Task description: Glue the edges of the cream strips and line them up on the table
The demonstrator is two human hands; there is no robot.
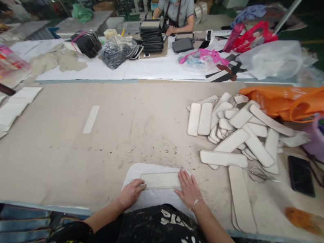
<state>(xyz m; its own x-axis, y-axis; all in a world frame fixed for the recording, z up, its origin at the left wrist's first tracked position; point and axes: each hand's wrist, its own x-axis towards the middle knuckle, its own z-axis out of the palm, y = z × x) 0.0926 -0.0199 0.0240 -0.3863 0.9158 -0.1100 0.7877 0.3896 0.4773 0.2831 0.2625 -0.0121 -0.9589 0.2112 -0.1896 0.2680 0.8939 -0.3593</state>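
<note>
A long cream strip with rounded ends [161, 180] lies on a white sheet [135, 168] at the table's front edge. My left hand [132, 193] pinches the strip's left end between thumb and curled fingers. At the other end, my right hand [189, 189] lies flat with its fingers stretched out over the strip. To the right is a loose heap of similar cream strips [235, 127]. Two or more longer ones [242, 199] overlap nearer my right arm. A single narrow white strip [91, 119] rests alone on the table to the left.
Scissors [260, 175], a black phone [301, 175] and an orange-brown bottle [303, 220] lie at the right. Beyond them are a purple basin [321, 142] and an orange bag [289, 100]. Folded white pieces [4, 116] line the left. A co-worker [177, 8] sits opposite behind black stacks [151, 37].
</note>
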